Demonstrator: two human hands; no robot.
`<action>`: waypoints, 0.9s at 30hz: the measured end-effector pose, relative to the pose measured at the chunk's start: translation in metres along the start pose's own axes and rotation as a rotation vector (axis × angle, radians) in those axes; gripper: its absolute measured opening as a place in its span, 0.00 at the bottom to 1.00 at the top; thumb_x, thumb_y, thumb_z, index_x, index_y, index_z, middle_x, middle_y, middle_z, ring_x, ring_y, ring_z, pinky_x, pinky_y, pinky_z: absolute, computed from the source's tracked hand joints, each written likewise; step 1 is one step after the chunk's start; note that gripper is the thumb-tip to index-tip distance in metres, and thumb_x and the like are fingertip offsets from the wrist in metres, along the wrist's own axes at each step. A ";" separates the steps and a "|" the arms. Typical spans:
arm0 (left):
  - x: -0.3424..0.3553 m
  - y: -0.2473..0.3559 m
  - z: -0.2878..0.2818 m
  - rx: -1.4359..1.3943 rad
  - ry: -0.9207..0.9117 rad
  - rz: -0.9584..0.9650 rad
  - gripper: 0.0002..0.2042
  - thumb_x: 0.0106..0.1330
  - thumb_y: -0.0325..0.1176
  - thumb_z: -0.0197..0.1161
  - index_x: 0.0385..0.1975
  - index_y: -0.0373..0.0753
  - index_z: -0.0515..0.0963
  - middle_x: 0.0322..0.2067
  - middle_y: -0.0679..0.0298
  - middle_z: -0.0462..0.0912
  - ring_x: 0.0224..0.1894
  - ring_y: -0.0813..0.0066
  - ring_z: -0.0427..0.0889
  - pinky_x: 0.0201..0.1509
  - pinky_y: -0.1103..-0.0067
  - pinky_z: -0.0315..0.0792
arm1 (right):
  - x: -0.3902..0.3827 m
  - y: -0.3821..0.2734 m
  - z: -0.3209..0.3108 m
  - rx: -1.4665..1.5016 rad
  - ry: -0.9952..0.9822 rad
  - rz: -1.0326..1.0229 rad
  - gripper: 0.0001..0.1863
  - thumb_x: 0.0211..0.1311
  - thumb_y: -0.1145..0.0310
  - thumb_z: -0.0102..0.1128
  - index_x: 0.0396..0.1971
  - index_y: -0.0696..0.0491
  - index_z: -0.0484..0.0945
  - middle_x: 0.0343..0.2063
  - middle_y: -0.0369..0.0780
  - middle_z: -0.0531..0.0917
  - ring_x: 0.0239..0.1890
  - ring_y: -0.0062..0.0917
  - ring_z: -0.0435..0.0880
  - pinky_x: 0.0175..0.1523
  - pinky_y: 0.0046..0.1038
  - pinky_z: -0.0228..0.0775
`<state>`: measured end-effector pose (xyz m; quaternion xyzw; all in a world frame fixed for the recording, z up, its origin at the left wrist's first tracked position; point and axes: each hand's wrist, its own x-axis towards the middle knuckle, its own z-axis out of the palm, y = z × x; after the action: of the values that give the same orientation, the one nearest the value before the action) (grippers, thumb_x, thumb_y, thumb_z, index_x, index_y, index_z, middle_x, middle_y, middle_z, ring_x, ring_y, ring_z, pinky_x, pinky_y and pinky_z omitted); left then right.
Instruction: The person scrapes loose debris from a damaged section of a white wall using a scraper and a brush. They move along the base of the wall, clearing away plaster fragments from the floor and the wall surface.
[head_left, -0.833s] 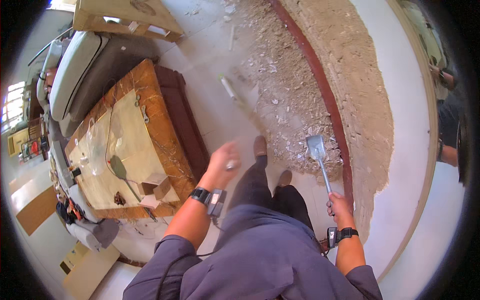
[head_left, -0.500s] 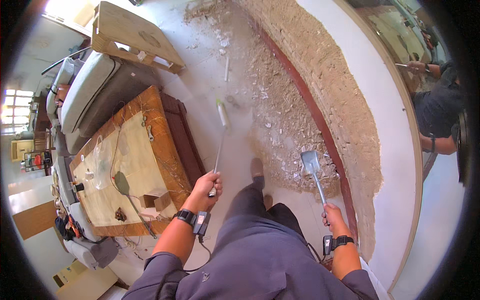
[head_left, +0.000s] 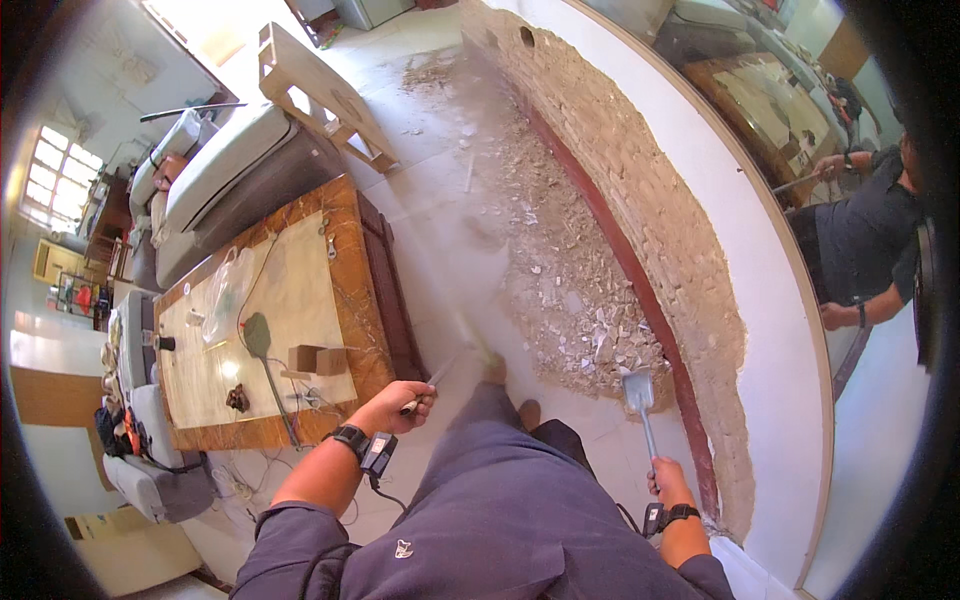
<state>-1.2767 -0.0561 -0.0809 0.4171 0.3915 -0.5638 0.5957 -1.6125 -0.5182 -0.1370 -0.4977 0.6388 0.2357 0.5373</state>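
Observation:
My left hand (head_left: 403, 406) is closed round the handle of a metal-shafted tool (head_left: 442, 372). Its pale green and white head is smeared by motion above the floor, near my left foot (head_left: 494, 371), so its kind is unclear. In my right hand (head_left: 671, 482) is a small grey shovel (head_left: 638, 391), gripped by its handle. The shovel's blade lies low at the near end of a long strip of rubble (head_left: 575, 320), next to the wall's foot. Broken plaster pieces and dust make up this strip.
At the right, a stripped wall (head_left: 660, 190) has dark red skirting (head_left: 640, 268). A marble-edged table (head_left: 362, 250) at the left bears a green fly swatter-like paddle (head_left: 257, 334) and small boxes (head_left: 318, 360). Behind it stand a grey sofa (head_left: 235, 165) and an upended wooden frame (head_left: 330, 100).
The tool in my left hand has swung back toward my feet. My right hand has moved the shovel nearer, down to the rubble's near end. The view has shifted too.

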 end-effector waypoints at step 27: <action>-0.031 -0.115 -0.173 0.270 -0.021 0.079 0.08 0.60 0.27 0.56 0.39 0.36 0.73 0.31 0.60 0.81 0.22 0.80 0.74 0.22 0.81 0.71 | -0.067 -0.055 0.095 -0.183 -0.054 -0.132 0.09 0.65 0.59 0.50 0.37 0.48 0.70 0.16 0.34 0.68 0.10 0.20 0.63 0.14 0.22 0.52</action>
<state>-1.3929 0.1155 -0.1181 0.5026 0.2893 -0.5917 0.5600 -1.5259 -0.4349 -0.0920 -0.5790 0.5658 0.2703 0.5212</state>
